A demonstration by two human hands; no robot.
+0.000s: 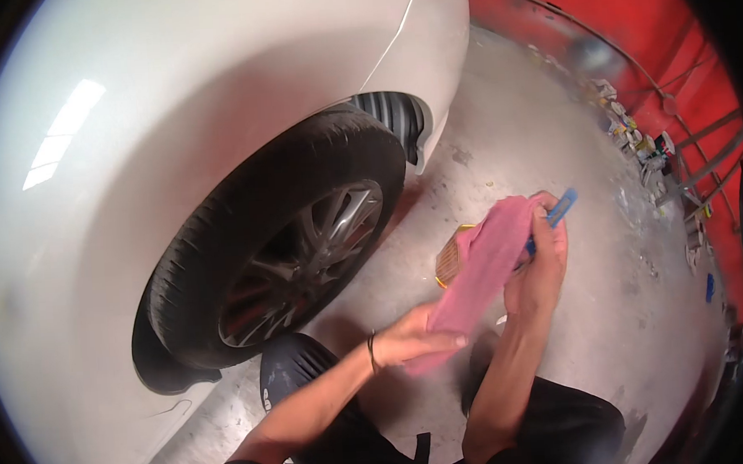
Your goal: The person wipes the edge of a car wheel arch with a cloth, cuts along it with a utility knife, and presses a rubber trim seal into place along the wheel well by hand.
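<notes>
Pink cloth (484, 272) runs lengthwise diag., L hand (404, 338) up to R hand (547, 238).

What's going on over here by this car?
A person is holding a pink cloth between both hands, beside the wheel of a white car. The left hand grips the cloth's lower end; the right hand is at its upper end, also holding a blue item I can't identify. A brown container with yellow edging is partly hidden behind the cloth. Neither hand touches the car.
</notes>
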